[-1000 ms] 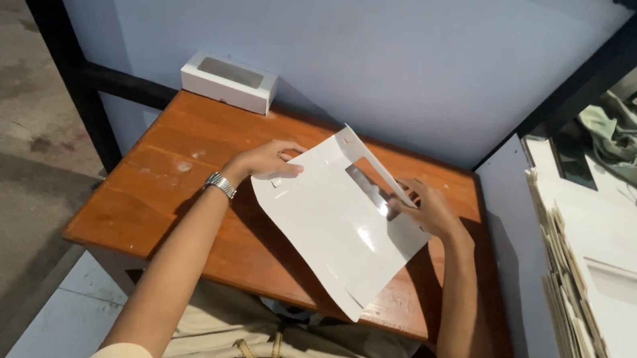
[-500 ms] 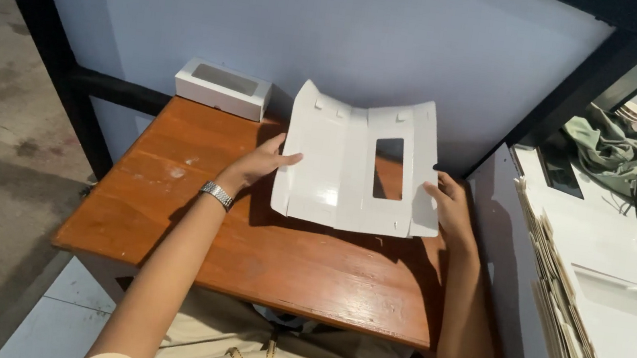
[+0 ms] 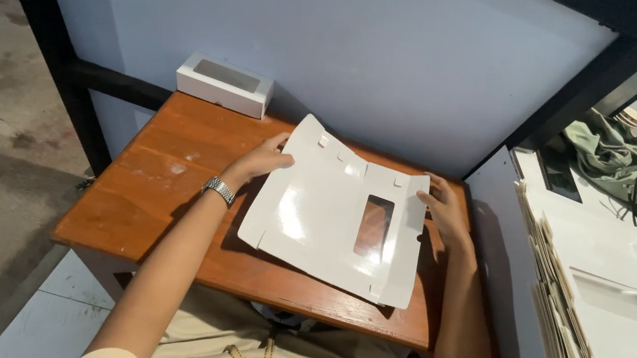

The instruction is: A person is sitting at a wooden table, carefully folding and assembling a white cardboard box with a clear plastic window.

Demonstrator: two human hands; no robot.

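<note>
Flat box blank (image 3: pixel 321 220), white card with a window cutout, lies centre of wooden table (image 3: pixel 146 198).
Left hand (image 3: pixel 260 162) pinches its edge at 10 o'clock; right hand (image 3: pixel 444 211) grips the 3 o'clock edge. Finished box (image 3: pixel 225 84) sits at 11 o'clock. Risk: uneven pull could crease card off its scored folds.

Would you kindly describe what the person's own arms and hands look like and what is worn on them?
Both forearms are bare, with no sleeves or gloves showing. The left hand has a silver metal-link wristwatch on its wrist. The right hand shows no watch; rings cannot be made out.
</note>
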